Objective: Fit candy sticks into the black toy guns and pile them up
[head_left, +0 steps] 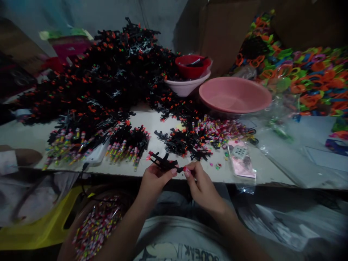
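My left hand is closed around a small black toy gun with a red tip, held above the table's front edge. At the gun's right end, my right hand pinches a small red and pink piece between thumb and fingers. The piece meets the end of the gun; how far it is fitted on cannot be seen. Just beyond my hands lies a cluster of black toy guns. To its right is a heap of small pink, red and yellow capped tubes.
A large mound of black toy guns covers the back left. Gun-and-tube pieces lie front left. Behind stand a pink basin and a red bowl. Colourful plastic parts pile up right. A tub of tubes sits below.
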Tool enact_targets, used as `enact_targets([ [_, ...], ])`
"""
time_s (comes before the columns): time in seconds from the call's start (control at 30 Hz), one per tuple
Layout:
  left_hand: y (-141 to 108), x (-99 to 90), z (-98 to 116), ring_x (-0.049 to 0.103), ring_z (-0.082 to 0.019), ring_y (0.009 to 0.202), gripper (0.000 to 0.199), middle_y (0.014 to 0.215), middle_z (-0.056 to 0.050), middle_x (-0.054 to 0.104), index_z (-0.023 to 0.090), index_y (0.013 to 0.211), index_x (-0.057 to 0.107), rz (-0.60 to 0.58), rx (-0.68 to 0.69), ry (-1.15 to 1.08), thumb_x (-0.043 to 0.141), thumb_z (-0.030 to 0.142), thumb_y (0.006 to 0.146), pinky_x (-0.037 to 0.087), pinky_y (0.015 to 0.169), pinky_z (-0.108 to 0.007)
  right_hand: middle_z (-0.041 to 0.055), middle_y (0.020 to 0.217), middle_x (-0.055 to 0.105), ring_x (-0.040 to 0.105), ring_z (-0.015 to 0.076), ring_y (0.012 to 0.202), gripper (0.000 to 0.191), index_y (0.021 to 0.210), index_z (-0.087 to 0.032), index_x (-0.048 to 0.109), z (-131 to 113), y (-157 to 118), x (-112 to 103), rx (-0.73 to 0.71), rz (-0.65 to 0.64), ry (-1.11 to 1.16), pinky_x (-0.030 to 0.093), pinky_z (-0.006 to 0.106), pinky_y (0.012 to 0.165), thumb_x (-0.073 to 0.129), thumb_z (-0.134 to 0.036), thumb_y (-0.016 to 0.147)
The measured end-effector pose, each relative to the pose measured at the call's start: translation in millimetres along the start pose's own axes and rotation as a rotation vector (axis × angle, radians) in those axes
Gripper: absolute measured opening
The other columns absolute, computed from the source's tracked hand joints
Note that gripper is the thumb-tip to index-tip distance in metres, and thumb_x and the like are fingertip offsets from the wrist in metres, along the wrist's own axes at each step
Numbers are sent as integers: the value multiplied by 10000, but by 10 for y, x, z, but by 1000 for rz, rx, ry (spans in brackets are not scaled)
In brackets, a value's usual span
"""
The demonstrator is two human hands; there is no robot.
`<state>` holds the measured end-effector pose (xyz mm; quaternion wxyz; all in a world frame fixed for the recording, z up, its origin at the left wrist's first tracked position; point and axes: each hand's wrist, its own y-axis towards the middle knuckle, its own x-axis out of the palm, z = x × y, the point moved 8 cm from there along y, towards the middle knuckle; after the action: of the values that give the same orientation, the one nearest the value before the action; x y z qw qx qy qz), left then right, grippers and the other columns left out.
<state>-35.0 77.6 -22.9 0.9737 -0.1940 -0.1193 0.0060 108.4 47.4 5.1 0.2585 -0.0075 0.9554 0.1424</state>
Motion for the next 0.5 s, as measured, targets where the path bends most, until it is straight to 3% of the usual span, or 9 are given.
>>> enact_targets([
  [0.13,24,-49,-108,673,-184,791,382,834,-71,745,121,840,702,29,12,-15,851,289,531,518,800,-297,59,796,594,557,197,703,167,945,-186,445,-17,1,27,-62,56,-319,407,303,622,464,-345,900],
  [0.27,34,-42,-317,660,-161,768,328,817,-45,732,132,830,692,18,-39,-82,828,298,581,517,786,-288,45,631,567,514,193,581,174,788,-200,456,8,-18,123,-117,100,-577,315,307,565,423,-324,906],
  [0.4,54,-42,-400,658,-161,767,368,819,-52,718,121,846,670,30,-55,-77,830,308,572,520,790,-297,25,587,570,508,173,535,183,773,-195,482,80,-6,233,-69,-20,-554,291,291,545,426,-308,906],
  [0.5,151,-156,-268,661,-173,742,443,826,-56,700,121,897,648,58,-13,-19,809,381,577,534,751,-317,34,745,627,571,185,683,183,883,-188,534,179,106,131,-19,-76,-429,370,277,620,514,-370,875],
])
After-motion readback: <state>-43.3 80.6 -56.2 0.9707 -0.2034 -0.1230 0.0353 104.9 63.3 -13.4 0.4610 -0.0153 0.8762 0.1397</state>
